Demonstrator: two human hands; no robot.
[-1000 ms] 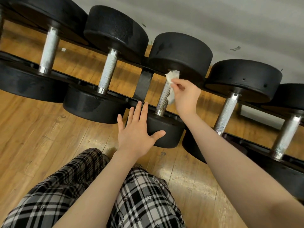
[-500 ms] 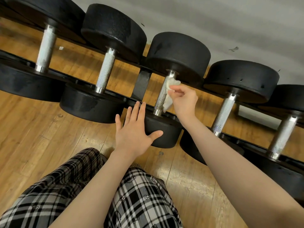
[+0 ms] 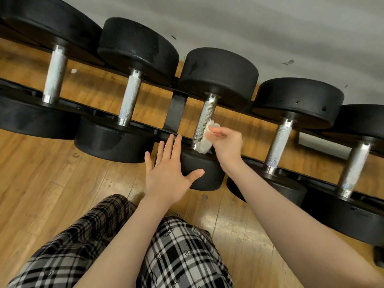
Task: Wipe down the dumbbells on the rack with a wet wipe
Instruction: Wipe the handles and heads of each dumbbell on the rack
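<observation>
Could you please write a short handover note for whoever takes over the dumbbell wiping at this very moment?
Right hand: grip pinches the wet wipe against the lower end of the middle dumbbell's handle.
Left hand: open, flat on that dumbbell's near head.
The dumbbells lie in a row on the rack.
Done: cannot tell which dumbbells are already clean.
Left: finish this handle and its heads, then probably the other dumbbells.
</observation>
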